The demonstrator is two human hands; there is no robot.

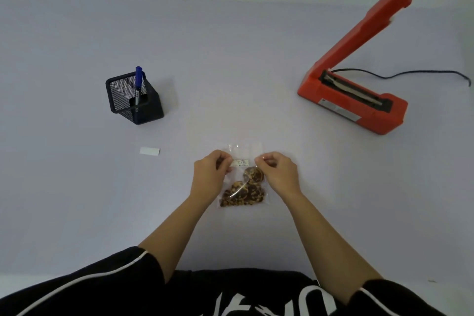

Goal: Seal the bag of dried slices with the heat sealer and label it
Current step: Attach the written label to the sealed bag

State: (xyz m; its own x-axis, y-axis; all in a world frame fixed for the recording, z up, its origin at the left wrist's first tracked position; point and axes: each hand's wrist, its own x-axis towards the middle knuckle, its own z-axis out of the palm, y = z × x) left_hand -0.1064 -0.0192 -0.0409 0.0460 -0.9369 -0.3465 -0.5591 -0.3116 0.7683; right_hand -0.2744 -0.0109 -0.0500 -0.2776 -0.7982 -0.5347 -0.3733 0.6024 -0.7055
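A clear bag (246, 151) lies flat on the pale table in front of me, with brown dried slices (243, 191) in its lower half. A small white label (240, 162) with handwriting sits across the bag's middle. My left hand (209, 174) pinches the label's left end. My right hand (279, 170) pinches at the label's right end, fingers curled. The orange heat sealer (359, 100) stands at the far right with its arm raised.
A black mesh pen holder (134, 99) with a blue pen (138, 82) stands to the left. A small white strip of paper (149, 151) lies left of the bag. The sealer's black cord (410, 74) trails off to the right edge.
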